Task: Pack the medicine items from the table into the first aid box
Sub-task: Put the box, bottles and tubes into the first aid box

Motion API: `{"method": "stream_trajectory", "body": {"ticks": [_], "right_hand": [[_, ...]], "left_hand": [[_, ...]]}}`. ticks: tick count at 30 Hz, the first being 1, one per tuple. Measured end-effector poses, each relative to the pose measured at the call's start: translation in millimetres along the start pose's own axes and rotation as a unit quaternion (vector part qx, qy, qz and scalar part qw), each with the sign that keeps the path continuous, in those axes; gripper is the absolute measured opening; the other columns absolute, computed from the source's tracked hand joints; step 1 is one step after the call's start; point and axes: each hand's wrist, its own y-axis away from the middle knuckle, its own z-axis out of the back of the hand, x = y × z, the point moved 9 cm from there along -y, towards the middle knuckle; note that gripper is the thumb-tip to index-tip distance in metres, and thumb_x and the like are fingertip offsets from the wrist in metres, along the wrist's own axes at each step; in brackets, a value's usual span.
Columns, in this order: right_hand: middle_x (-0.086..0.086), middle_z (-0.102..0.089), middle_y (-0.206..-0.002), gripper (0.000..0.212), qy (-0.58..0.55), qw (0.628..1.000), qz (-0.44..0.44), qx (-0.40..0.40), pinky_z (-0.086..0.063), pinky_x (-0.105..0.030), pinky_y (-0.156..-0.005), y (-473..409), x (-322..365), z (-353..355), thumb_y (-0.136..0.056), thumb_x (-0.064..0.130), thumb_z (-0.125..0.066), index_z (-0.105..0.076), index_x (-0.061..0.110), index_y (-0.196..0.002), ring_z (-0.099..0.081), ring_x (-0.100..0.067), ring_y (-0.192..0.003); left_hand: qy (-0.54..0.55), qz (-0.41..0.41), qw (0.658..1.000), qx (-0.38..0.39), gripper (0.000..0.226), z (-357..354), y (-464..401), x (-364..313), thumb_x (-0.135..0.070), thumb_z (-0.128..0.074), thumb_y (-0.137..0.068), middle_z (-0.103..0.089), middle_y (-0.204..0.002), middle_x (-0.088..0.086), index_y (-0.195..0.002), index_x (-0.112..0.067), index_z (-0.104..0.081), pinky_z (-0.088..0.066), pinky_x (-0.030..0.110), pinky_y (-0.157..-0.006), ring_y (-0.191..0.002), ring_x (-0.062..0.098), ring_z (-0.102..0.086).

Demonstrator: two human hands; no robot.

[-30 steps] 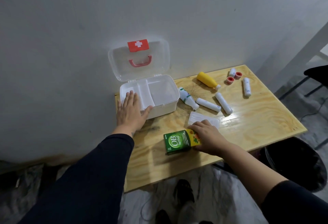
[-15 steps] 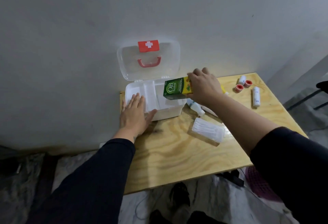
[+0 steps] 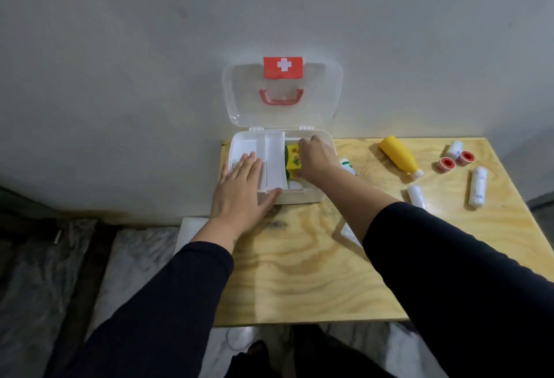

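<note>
1. Head view: green and yellow medicine carton inside right-hand compartment of first aid box, lower part below box rim, upper yellow face visible.
2. Right hand over same compartment, fingers curled onto carton, gripping it from its right side; dark sleeve running back across table.
3. Left hand flat, fingers spread wide, palm down on front left corner of box, thumb along front wall; holding nothing.
4. Box: white base, narrow divided tray left of centre, clear lid upright against wall, red cross label and red handle on lid.
5. Box seated at rear left corner of wooden table.
6. White bottle with green marking just right of box, largely hidden behind right forearm.
7. Yellow bottle lying on its side, farther right, cap end toward front.
8. Two red-cored tape rolls side by side near rear right corner, small white roll touching behind them.
9. Long white tube lying lengthwise near right edge; shorter white tube to its left, apart from it.
10. White flat packet on table, mostly covered by right forearm; contents not discernible.
</note>
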Motion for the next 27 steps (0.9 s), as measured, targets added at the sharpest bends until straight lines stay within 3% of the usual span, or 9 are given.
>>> {"method": "stream_trajectory", "body": {"ticks": [3,7,11,17,24,27], "right_hand": [[-0.017,-0.059,-0.113,0.036,-0.047,0.998,-0.026,-0.022,-0.047,-0.035,-0.086,-4.6,-0.4,-9.8,-0.084,0.011,-0.06,-0.053,0.006,-0.118,-0.056,-0.033,-0.109],[-0.018,-0.063,-0.111,0.054,-0.108,0.992,-0.068,0.001,-0.045,-0.033,-0.073,-10.3,-2.7,-24.2,-0.087,0.012,-0.061,-0.037,0.005,-0.135,-0.06,-0.031,-0.098],[-0.017,-0.063,-0.109,0.037,-0.13,0.989,-0.074,0.017,-0.04,-0.031,-0.067,-14.3,-5.4,-29.0,-0.088,0.018,-0.064,-0.048,0.005,-0.119,-0.049,-0.024,-0.081],[-0.015,-0.058,-0.121,0.041,-0.125,0.991,-0.041,0.004,-0.048,-0.034,-0.087,0.2,-7.0,4.2,-0.083,0.009,-0.068,-0.052,0.006,-0.121,-0.058,-0.028,-0.11],[-0.01,-0.065,-0.112,0.031,-0.159,0.98,-0.011,-0.12,-0.044,-0.027,-0.081,77.3,-48.9,61.8,-0.082,0.011,-0.067,-0.061,0.007,-0.112,-0.061,-0.025,-0.102],[-0.01,-0.066,-0.113,0.029,-0.153,0.982,-0.049,-0.099,-0.046,-0.03,-0.083,110.1,-82.7,39.7,-0.083,0.016,-0.067,-0.063,0.008,-0.111,-0.061,-0.026,-0.103]], "left_hand": [[0.005,0.003,1.0,-0.008,0.079,1.2,0.8,0.0,-0.065,-0.023,-0.09,-0.011,-0.159,0.001,-0.15,-0.014,-0.018,0.001,0.038,-0.119,-0.147,0.014,-0.003],[0.007,0.006,1.0,-0.006,0.078,0.3,1.4,0.4,-0.064,-0.024,-0.09,-0.01,-0.16,0.001,-0.149,-0.013,-0.018,-0.001,0.039,-0.119,-0.146,0.014,-0.002],[0.008,0.007,1.0,-0.009,0.08,0.9,0.8,0.6,-0.065,-0.022,-0.089,-0.012,-0.159,0.002,-0.149,-0.013,-0.019,0.001,0.038,-0.118,-0.147,0.014,-0.003],[-0.026,0.008,1.0,0.0,0.089,-1.7,-0.1,0.6,-0.072,-0.004,-0.083,-0.012,-0.159,0.001,-0.15,-0.014,-0.017,0.006,0.038,-0.117,-0.146,0.013,-0.003],[-0.052,-0.016,0.998,0.011,0.084,0.0,0.8,-4.5,-0.067,-0.01,-0.088,-0.014,-0.159,0.006,-0.149,-0.009,-0.017,0.002,0.039,-0.119,-0.146,0.017,-0.007],[-0.055,-0.015,0.998,0.009,0.081,-0.7,-1.7,1.0,-0.064,-0.016,-0.09,-0.016,-0.158,0.007,-0.148,-0.008,-0.02,0.0,0.039,-0.119,-0.146,0.018,-0.009]]}}
